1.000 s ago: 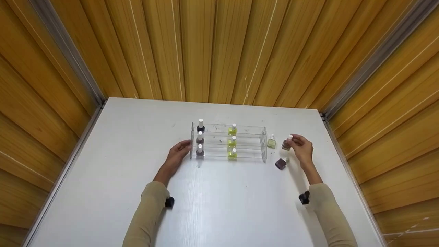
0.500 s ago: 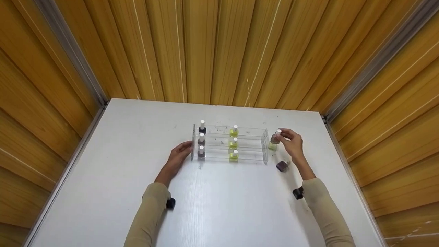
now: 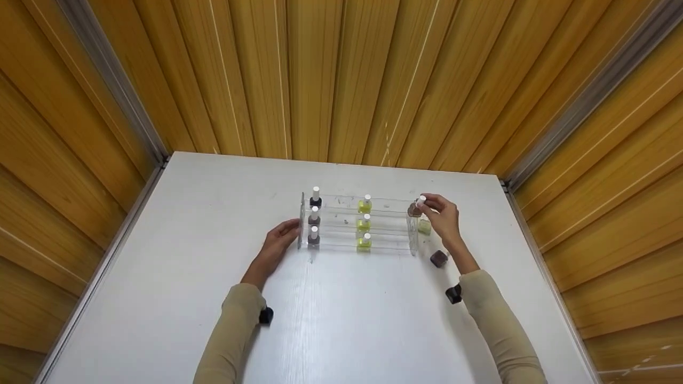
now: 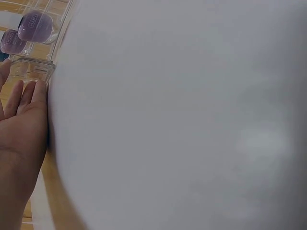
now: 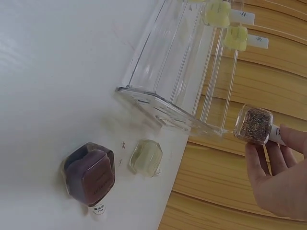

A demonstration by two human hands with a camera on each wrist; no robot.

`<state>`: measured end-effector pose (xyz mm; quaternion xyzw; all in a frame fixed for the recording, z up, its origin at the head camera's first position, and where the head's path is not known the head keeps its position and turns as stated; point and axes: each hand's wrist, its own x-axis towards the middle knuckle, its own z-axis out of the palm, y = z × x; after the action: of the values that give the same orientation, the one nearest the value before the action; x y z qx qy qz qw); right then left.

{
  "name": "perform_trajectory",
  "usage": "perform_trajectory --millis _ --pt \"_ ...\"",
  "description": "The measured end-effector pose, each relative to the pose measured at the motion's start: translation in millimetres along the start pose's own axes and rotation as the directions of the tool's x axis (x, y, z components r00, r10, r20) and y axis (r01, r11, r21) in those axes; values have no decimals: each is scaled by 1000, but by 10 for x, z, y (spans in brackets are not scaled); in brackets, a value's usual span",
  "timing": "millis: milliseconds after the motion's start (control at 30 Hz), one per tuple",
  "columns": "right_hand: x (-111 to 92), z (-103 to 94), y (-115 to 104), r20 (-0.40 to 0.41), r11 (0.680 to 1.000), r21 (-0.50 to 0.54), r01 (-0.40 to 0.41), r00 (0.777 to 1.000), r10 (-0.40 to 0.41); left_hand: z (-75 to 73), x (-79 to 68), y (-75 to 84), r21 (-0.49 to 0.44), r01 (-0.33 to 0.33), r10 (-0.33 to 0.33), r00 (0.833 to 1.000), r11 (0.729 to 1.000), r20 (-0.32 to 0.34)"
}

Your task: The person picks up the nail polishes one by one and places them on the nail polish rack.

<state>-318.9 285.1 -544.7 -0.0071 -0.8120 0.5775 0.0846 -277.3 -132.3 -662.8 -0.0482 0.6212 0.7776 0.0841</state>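
Observation:
A clear tiered rack stands mid-table. Its left end holds dark and mauve nail polish bottles, one per tier; yellow bottles stand near the middle. My left hand touches the left end panel, its fingers fairly straight in the left wrist view. By its white cap, my right hand pinches a glitter nail polish bottle, raised at the top tier's right end. Whether the bottle touches the rack is unclear. A pale green bottle and a purple bottle lie on the table right of the rack.
The white table extends in front of the rack and to both sides. Wood-patterned panels rise behind and at the sides. Small dark specks lie near the rack.
The right hand has carried the glitter bottle leftward, from beside the lying bottles, past the pale green one, to the rack's upper right end. The left hand stays at the rack.

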Motion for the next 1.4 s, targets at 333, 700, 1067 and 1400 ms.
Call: perform_trajectory --millis 333,700,1067,1400 --pt "-5 159 -159 1 1000 -12 -21 1000 21 -7 11 -32 -15 17 -17 1000 1000 -2" --pt "116 275 103 -64 1000 -15 -21 998 21 4 31 -29 14 1 -1 1000 1000 -18" --pt "116 317 181 -6 997 -76 24 1000 -25 22 2 -22 12 -7 7 1000 1000 7" --pt "162 326 164 27 987 -129 92 996 -89 16 11 6 11 -4 4 1000 1000 -23"
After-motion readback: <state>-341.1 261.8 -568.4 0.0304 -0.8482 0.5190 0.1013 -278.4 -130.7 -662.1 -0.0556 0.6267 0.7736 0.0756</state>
